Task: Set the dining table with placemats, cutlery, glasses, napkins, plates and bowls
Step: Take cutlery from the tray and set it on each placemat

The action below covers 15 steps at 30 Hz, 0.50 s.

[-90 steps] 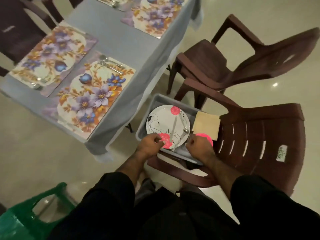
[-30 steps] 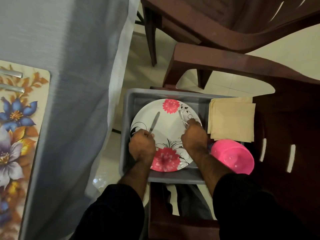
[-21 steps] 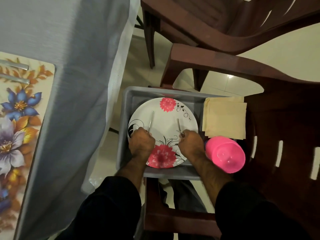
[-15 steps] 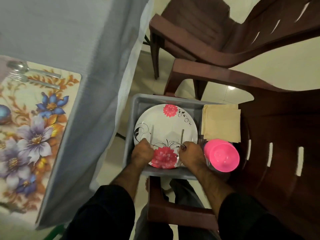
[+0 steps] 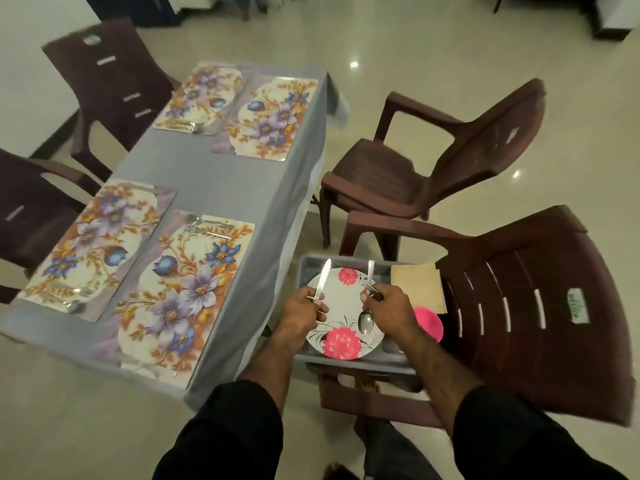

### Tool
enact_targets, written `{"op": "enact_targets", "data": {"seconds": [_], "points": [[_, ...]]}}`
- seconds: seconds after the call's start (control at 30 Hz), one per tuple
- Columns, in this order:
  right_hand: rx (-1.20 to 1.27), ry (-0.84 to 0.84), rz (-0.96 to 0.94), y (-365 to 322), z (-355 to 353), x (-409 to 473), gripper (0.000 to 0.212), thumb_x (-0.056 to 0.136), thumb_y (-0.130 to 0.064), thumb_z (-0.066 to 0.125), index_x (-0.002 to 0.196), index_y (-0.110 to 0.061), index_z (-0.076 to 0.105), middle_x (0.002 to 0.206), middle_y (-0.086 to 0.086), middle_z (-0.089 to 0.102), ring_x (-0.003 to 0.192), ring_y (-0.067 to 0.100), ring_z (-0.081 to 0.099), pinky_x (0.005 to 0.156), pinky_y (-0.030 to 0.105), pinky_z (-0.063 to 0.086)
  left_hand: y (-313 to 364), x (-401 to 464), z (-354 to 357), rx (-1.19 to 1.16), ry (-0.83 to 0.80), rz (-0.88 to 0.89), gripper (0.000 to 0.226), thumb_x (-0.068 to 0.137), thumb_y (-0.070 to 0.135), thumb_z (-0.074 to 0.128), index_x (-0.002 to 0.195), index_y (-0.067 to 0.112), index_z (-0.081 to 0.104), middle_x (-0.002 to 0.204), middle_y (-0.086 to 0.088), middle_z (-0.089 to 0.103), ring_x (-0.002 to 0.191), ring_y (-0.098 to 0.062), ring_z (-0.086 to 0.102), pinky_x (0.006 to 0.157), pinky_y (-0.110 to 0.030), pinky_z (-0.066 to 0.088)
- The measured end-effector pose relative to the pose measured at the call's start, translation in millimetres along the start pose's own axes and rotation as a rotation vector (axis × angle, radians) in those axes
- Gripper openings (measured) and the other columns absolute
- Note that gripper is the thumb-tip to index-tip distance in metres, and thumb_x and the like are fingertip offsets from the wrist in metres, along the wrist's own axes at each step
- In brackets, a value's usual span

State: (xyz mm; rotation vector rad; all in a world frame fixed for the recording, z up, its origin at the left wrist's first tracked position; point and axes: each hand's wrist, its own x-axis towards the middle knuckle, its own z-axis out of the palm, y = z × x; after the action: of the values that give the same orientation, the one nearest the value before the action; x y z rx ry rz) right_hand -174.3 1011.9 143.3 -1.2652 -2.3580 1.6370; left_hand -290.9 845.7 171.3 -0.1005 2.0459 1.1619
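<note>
Plate (image 5: 341, 303) inside grey tub (image 5: 304, 268); fingers (image 5: 320, 308) pinching knife (image 5: 323, 277), others gripping cutlery (image 5: 367, 299).

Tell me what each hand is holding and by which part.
The left hand grips a knife by its handle, blade pointing away. The right hand grips a spoon and fork together, around mid-handle.
</note>
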Motion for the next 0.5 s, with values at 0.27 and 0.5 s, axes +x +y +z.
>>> {"op": "enact_targets", "data": {"seconds": [0.27, 0.5], "points": [[0.102, 0.115, -0.012, -3, -18, -125, 0.015, 0.094, -0.022, 0.077, 0.082, -0.013, 0.076, 0.076, 0.001, 0.077, 0.075, 0.021, 0.072, 0.073, 0.042, 0.059, -17, -129, 3, -0.019, -0.135, 0.107, 0.022, 0.098, -0.009, 0.055, 0.098, 0.005, 0.071, 0.077, -0.014, 0.067, 0.059, -0.018, 0.059, 0.051, -0.028, 0.048], [0.118, 0.247, -0.006, -19, -107, -168, 0.011, 0.088, -0.012, 0.079, 0.078, -0.013, 0.075, 0.075, 0.008, 0.074, 0.071, 0.022, 0.065, 0.069, 0.035, 0.050, 24, -193, 33, 0.020, -0.138, 0.207, 0.018, 0.102, -0.002, 0.059, 0.111, 0.004, 0.074, 0.090, -0.009, 0.069, 0.073, -0.019, 0.062, 0.061, -0.033, 0.057]]}}
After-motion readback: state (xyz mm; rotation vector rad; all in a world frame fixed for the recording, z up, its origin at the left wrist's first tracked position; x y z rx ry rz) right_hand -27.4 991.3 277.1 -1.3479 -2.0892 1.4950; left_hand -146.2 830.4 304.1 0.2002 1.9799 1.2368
